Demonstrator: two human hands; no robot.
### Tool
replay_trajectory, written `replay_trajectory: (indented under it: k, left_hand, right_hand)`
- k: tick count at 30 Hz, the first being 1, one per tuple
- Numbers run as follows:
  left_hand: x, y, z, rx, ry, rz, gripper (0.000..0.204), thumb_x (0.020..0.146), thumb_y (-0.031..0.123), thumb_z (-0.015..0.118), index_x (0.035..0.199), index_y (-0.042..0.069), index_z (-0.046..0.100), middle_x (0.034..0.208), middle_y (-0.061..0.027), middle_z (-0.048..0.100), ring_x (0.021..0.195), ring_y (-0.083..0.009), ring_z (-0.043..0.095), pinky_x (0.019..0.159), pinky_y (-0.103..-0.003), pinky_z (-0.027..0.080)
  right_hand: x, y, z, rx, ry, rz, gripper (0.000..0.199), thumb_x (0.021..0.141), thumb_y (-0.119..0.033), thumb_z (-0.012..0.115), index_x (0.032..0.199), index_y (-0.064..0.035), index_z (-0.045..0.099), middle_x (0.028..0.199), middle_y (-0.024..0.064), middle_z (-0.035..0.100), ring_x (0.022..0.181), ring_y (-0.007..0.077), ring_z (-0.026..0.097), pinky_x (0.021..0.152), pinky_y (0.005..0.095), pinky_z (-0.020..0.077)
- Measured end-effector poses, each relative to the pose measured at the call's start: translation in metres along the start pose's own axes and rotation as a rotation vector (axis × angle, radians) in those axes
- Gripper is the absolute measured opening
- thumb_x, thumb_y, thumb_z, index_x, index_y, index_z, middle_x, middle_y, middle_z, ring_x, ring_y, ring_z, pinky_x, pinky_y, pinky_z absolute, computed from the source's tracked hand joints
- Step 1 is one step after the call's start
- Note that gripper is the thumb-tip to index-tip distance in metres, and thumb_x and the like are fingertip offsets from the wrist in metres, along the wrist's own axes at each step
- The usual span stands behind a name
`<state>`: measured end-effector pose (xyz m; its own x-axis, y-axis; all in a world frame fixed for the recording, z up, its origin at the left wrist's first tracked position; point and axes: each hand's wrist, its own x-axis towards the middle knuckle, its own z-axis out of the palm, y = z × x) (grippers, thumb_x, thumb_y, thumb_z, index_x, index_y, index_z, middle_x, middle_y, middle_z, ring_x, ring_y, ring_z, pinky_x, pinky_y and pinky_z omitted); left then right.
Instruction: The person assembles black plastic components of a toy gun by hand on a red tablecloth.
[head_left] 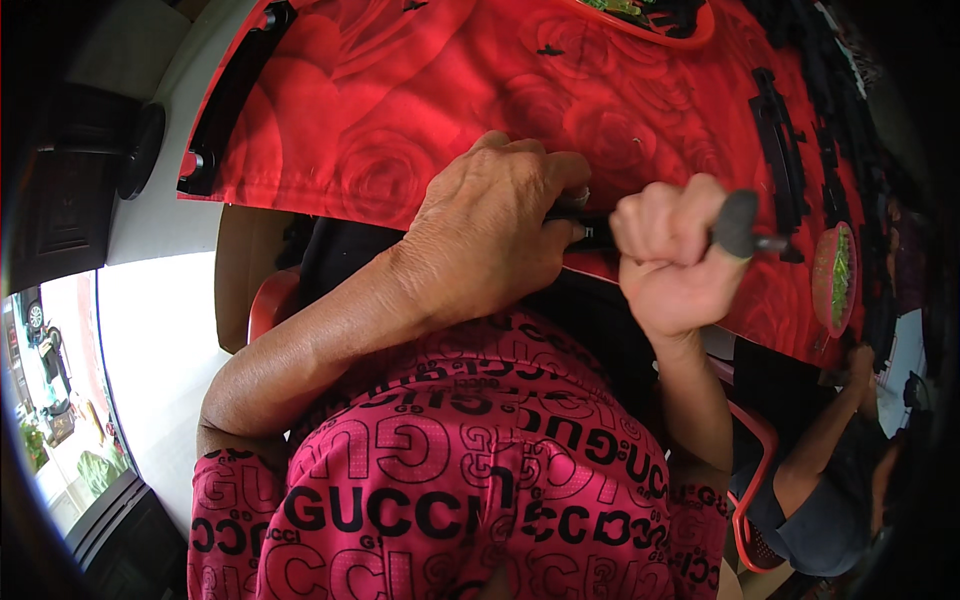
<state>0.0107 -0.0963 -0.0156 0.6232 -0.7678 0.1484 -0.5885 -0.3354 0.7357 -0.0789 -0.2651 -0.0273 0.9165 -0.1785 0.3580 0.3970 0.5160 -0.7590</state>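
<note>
My left hand [500, 215] is at the near edge of the red rose-patterned tablecloth [385, 175]. Its thumb and fingers pinch a small black part [568, 212], mostly hidden by the fingers. Just right of it, my right hand [670, 250] is a slightly blurred fist, with a grey cover [737, 222] on the thumb. A dark rod [775, 243] sticks out beyond that thumb; the fist is closed around it, and the rest is hidden. Between the hands, a black piece [597, 234] shows, but I cannot tell which hand it belongs to.
Long black strips lie at the table's left end [235, 100] and right side [778, 150]. A red tray [690, 40] with green pieces stands at the far edge. A pink bowl [847, 320] holds green pieces at right. Another person's arm [825, 440] is beyond, by a red chair [752, 425].
</note>
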Motion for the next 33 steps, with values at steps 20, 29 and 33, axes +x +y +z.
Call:
replay_trajectory:
  k: [20, 29, 33]
  left_hand:
    - [-0.001, 0.001, -0.002, -0.013, -0.025, -0.024, 0.024, 0.081, 0.012, 0.080, 0.101, 0.005, 0.068, 0.089, -0.0123, 0.070, 0.093, -0.0326, 0.065, 0.086, -0.044, 0.052]
    - [0.000, 0.002, -0.003, -0.017, -0.028, -0.028, 0.022, 0.081, 0.012, 0.079, 0.099, 0.004, 0.068, 0.089, -0.0121, 0.070, 0.092, -0.0317, 0.065, 0.087, -0.044, 0.051]
    - [-0.001, -0.003, 0.001, -0.064, -0.036, -0.016, 0.021, 0.082, 0.012, 0.079, 0.098, 0.004, 0.068, 0.089, -0.0119, 0.069, 0.091, -0.0311, 0.064, 0.087, -0.044, 0.050]
  right_hand:
    - [0.010, -0.001, -0.002, -0.008, -0.098, -0.037, 0.048, 0.112, -0.047, 0.034, 0.075, -0.0160, 0.034, 0.060, -0.0041, 0.029, 0.052, 0.0086, 0.018, 0.048, 0.0290, 0.0161]
    - [0.014, 0.001, 0.007, -0.104, -0.040, -0.044, 0.050, 0.113, -0.044, 0.034, 0.072, -0.0155, 0.031, 0.057, -0.0048, 0.027, 0.049, 0.0062, 0.017, 0.046, 0.0274, 0.0148]
    - [0.014, -0.003, 0.004, -0.037, -0.011, -0.019, 0.050, 0.114, -0.044, 0.032, 0.072, -0.0156, 0.031, 0.057, -0.0050, 0.027, 0.050, 0.0062, 0.016, 0.046, 0.0272, 0.0149]
